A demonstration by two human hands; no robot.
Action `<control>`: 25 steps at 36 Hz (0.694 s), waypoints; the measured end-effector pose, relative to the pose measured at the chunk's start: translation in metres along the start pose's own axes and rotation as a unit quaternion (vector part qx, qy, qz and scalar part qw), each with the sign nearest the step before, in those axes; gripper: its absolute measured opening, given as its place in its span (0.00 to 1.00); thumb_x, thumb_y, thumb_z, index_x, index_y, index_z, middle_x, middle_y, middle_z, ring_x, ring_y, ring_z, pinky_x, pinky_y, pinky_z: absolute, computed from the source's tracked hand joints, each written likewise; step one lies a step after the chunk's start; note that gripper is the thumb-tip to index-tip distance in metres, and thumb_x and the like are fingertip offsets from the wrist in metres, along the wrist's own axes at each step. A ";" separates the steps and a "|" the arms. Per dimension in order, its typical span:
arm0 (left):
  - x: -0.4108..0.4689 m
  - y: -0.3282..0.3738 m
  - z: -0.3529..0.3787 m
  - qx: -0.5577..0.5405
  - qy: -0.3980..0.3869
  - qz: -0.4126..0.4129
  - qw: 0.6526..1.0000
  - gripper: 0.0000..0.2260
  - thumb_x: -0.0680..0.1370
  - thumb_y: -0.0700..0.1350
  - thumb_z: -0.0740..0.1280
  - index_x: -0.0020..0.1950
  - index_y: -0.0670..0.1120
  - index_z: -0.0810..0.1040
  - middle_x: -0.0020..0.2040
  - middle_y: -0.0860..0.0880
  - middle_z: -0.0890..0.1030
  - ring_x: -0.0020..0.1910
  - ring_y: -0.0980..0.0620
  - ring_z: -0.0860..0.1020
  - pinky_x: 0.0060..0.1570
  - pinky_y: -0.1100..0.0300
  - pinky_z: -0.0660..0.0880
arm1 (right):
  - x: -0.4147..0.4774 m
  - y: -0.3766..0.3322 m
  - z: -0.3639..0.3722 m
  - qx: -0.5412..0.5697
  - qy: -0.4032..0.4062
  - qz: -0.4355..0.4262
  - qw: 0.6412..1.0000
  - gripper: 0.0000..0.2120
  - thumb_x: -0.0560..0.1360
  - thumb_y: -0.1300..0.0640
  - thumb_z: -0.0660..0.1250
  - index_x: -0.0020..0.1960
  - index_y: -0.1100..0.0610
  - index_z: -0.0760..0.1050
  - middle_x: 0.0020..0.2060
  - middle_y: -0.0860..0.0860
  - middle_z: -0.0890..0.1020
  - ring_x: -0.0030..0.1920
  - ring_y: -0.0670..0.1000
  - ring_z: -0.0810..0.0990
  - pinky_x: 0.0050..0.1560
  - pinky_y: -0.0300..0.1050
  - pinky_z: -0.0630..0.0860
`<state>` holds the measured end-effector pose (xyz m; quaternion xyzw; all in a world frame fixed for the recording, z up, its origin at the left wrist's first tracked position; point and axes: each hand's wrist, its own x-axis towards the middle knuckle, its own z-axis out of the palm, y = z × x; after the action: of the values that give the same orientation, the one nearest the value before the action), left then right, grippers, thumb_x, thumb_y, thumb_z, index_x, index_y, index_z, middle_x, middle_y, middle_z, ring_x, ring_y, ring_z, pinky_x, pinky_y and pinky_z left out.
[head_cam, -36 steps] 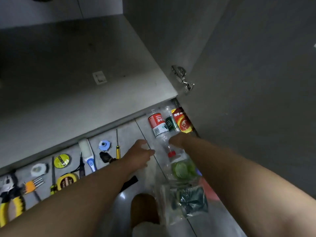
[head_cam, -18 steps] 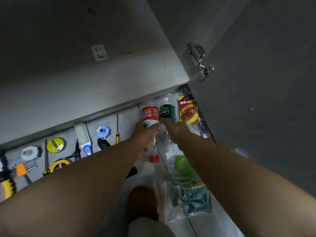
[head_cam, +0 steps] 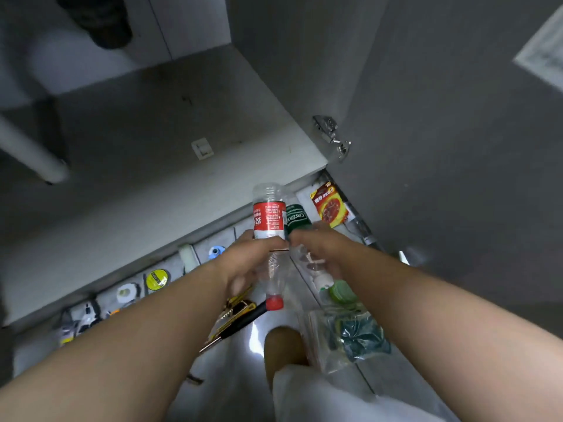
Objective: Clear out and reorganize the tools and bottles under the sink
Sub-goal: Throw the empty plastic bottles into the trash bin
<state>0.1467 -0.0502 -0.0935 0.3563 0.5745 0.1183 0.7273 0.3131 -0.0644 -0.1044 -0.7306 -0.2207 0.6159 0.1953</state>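
My left hand (head_cam: 243,257) grips a clear plastic bottle with a red label (head_cam: 268,220) and a red cap, held above the floor with its base pointing away from me. Right beside it, my right hand (head_cam: 316,248) grips a clear bottle with a green label (head_cam: 296,219) and a white cap. The two bottles are side by side, nearly touching, in front of the open cabinet floor (head_cam: 170,123).
Tools lie in a row on the tiled floor: yellow tape roll (head_cam: 157,279), white tape roll (head_cam: 125,292), blue part (head_cam: 216,251), utility knife (head_cam: 234,312). A red packet (head_cam: 330,208) lies by the open cabinet door (head_cam: 457,178). A plastic bag (head_cam: 350,333) sits near my knee.
Both hands closed on the two bottles and lifted them off the floor toward me. The view has tilted up, showing more of the cabinet interior.
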 end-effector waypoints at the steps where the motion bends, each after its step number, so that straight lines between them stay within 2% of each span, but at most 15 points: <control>1: -0.011 0.008 0.001 0.021 -0.002 0.014 1.000 0.20 0.72 0.44 0.76 0.63 0.52 0.78 0.54 0.46 0.86 0.56 0.43 0.83 0.57 0.47 0.79 | -0.013 0.000 -0.003 0.002 -0.010 -0.017 1.000 0.32 0.67 0.57 0.72 0.68 0.50 0.63 0.56 0.56 0.78 0.56 0.57 0.78 0.53 0.52 0.77; 3: -0.037 0.026 0.005 0.044 0.003 0.033 0.998 0.22 0.71 0.43 0.77 0.64 0.52 0.78 0.55 0.47 0.86 0.57 0.45 0.83 0.61 0.46 0.77 | -0.040 -0.001 -0.011 0.000 -0.021 -0.049 0.999 0.33 0.65 0.56 0.71 0.67 0.46 0.65 0.55 0.54 0.79 0.55 0.56 0.79 0.53 0.52 0.76; 5: -0.066 0.047 0.013 0.064 0.003 0.054 0.996 0.21 0.72 0.42 0.76 0.64 0.52 0.78 0.54 0.47 0.86 0.55 0.48 0.83 0.54 0.51 0.77 | -0.067 -0.003 -0.019 0.015 -0.020 -0.081 0.996 0.33 0.64 0.56 0.71 0.67 0.44 0.67 0.56 0.53 0.80 0.56 0.56 0.79 0.52 0.52 0.75; 7: -0.096 0.067 0.025 0.093 0.001 0.081 0.992 0.19 0.73 0.42 0.75 0.63 0.51 0.78 0.55 0.46 0.85 0.54 0.48 0.82 0.53 0.52 0.76 | -0.096 -0.006 -0.028 0.040 -0.010 -0.122 0.992 0.30 0.66 0.52 0.73 0.66 0.42 0.67 0.56 0.51 0.80 0.54 0.55 0.79 0.50 0.51 0.73; 10: -0.140 0.096 0.048 0.131 0.004 0.111 0.985 0.18 0.73 0.43 0.74 0.63 0.49 0.79 0.57 0.44 0.84 0.54 0.46 0.81 0.56 0.52 0.75 | -0.143 -0.011 -0.046 0.084 0.029 -0.182 0.979 0.27 0.68 0.42 0.75 0.62 0.41 0.68 0.50 0.49 0.81 0.41 0.50 0.77 0.41 0.45 0.72; 13: -0.179 0.118 0.075 0.141 0.005 0.143 0.980 0.18 0.74 0.41 0.73 0.64 0.46 0.78 0.53 0.43 0.84 0.44 0.48 0.82 0.44 0.57 0.77 | -0.184 -0.009 -0.067 0.131 0.059 -0.228 0.963 0.27 0.69 0.42 0.75 0.62 0.45 0.68 0.43 0.50 0.81 0.30 0.46 0.75 0.30 0.40 0.72; 15: -0.203 0.124 0.097 0.134 0.002 0.159 0.978 0.19 0.73 0.41 0.73 0.63 0.47 0.78 0.51 0.44 0.85 0.42 0.48 0.84 0.42 0.56 0.80 | -0.211 -0.002 -0.082 0.134 0.084 -0.245 0.956 0.31 0.67 0.43 0.76 0.64 0.47 0.67 0.44 0.52 0.82 0.32 0.49 0.77 0.33 0.43 0.74; 17: -0.224 0.119 0.122 0.140 -0.005 0.165 0.976 0.17 0.72 0.42 0.73 0.61 0.46 0.78 0.51 0.43 0.85 0.47 0.45 0.85 0.51 0.50 0.82 | -0.236 0.010 -0.096 0.109 0.095 -0.247 0.958 0.34 0.63 0.42 0.76 0.64 0.45 0.66 0.43 0.52 0.82 0.34 0.51 0.77 0.36 0.46 0.73; 18: -0.234 0.114 0.134 0.137 -0.010 0.162 0.977 0.16 0.72 0.42 0.73 0.59 0.46 0.78 0.50 0.43 0.85 0.47 0.45 0.86 0.53 0.49 0.82 | -0.248 0.018 -0.103 0.093 0.097 -0.247 0.960 0.33 0.63 0.42 0.75 0.64 0.45 0.67 0.42 0.51 0.83 0.34 0.50 0.79 0.35 0.45 0.73; 19: -0.243 0.105 0.149 0.131 -0.016 0.157 0.979 0.13 0.73 0.41 0.72 0.56 0.46 0.78 0.47 0.44 0.85 0.42 0.46 0.86 0.49 0.50 0.83 | -0.261 0.031 -0.112 0.073 0.102 -0.247 0.961 0.33 0.63 0.43 0.74 0.64 0.45 0.67 0.44 0.49 0.84 0.36 0.49 0.82 0.34 0.43 0.74; 20: -0.250 0.098 0.159 0.119 -0.021 0.153 0.981 0.10 0.73 0.41 0.71 0.54 0.46 0.77 0.43 0.44 0.84 0.35 0.48 0.85 0.39 0.53 0.84 | -0.269 0.040 -0.118 0.051 0.100 -0.246 0.963 0.32 0.63 0.44 0.74 0.65 0.45 0.68 0.47 0.49 0.85 0.40 0.48 0.84 0.36 0.43 0.76; 22: -0.262 0.080 0.183 0.107 -0.032 0.136 0.984 0.08 0.74 0.40 0.70 0.52 0.45 0.76 0.38 0.45 0.82 0.24 0.51 0.81 0.24 0.59 0.78 | -0.288 0.069 -0.134 0.024 0.098 -0.233 0.967 0.30 0.63 0.46 0.75 0.63 0.45 0.70 0.50 0.48 0.85 0.45 0.47 0.83 0.40 0.44 0.78; 24: -0.271 0.057 0.203 0.103 -0.048 0.117 0.987 0.10 0.74 0.40 0.70 0.53 0.45 0.75 0.42 0.43 0.82 0.24 0.49 0.82 0.22 0.57 0.77 | -0.308 0.102 -0.150 0.012 0.095 -0.210 0.973 0.27 0.63 0.48 0.75 0.60 0.45 0.71 0.47 0.48 0.84 0.43 0.47 0.80 0.39 0.44 0.78; 25: -0.274 0.044 0.212 0.100 -0.065 0.110 0.987 0.11 0.74 0.40 0.71 0.55 0.44 0.75 0.46 0.41 0.82 0.29 0.46 0.84 0.24 0.53 0.79 | -0.318 0.120 -0.158 0.001 0.095 -0.196 0.976 0.26 0.63 0.48 0.75 0.59 0.46 0.72 0.46 0.49 0.83 0.42 0.47 0.79 0.37 0.42 0.78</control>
<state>0.2666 -0.2585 0.1596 0.4951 0.4922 0.1166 0.7064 0.4332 -0.3449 0.1139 -0.7282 -0.3391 0.4939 0.3328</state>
